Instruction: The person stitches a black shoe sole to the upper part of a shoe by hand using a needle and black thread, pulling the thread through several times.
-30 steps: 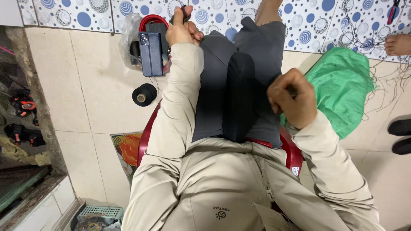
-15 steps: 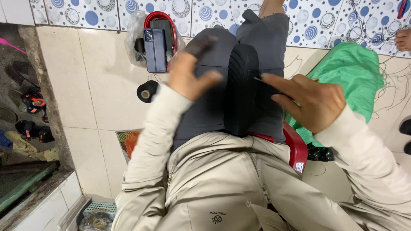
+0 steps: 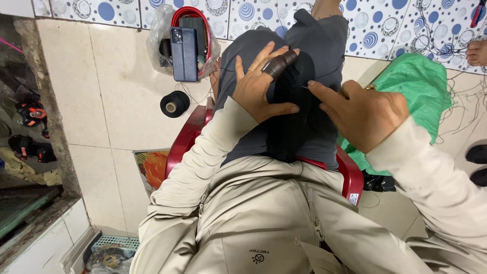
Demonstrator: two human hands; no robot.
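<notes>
Head view, looking down: person sat on a red plastic chair [image 3: 185, 139], dark grey fabric [image 3: 309, 127] draped over the lap at upper centre of the frame. Left hand [image 3: 264, 89] lay flat on the fabric with fingers spread, grip fully open and closed on nothing; a brown leather thimble-like sleeve [image 3: 280, 63] covered one finger. Right hand [image 3: 362, 114], right of centre, had thumb and forefinger pinched together at the fabric's fold; a thin needle seemed to sit at the fingertips, but it was too small to confirm. Thin dark thread [image 3: 332, 68] ran from that spot toward the upper right. Green woven sack [image 3: 423, 89] lay on the floor just beside the right hand. Black thread spool [image 3: 174, 104] stood on the tile at upper left, near a clear bag [image 3: 157, 38] holding a dark blue phone [image 3: 184, 53] and a red-rimmed object.
</notes>
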